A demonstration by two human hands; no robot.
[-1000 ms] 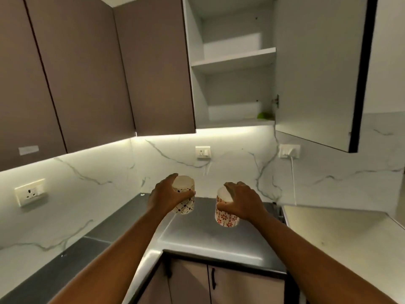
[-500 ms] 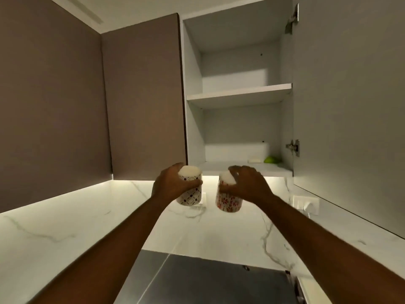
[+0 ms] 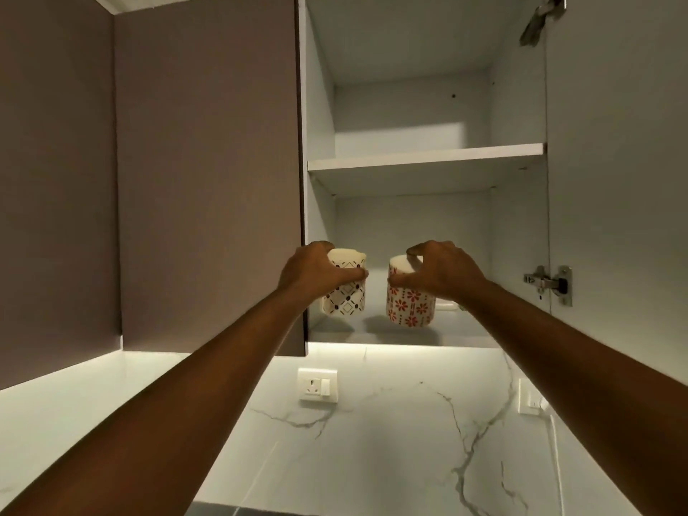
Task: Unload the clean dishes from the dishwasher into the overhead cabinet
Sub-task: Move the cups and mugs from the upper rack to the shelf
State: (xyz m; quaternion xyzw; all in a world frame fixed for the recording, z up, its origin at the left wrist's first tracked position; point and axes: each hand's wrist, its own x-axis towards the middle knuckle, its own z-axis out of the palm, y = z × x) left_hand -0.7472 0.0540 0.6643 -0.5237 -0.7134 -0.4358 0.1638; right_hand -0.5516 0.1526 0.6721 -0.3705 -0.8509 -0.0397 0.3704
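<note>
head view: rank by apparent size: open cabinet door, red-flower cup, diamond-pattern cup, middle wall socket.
1. open cabinet door, by far
2-3. red-flower cup and diamond-pattern cup: look alike, no ranking
4. middle wall socket, slightly smaller; it sits farther away

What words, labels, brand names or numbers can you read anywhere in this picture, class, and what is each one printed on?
None: no readable text anywhere.
Left cup: dark diamond lattice, pattern only.
Right cup: red flower pattern, no lettering.
Wall socket: no marking that can be made out.
Second socket: partly hidden, nothing legible.
Cabinet hinge: any stamp too small to read.
</note>
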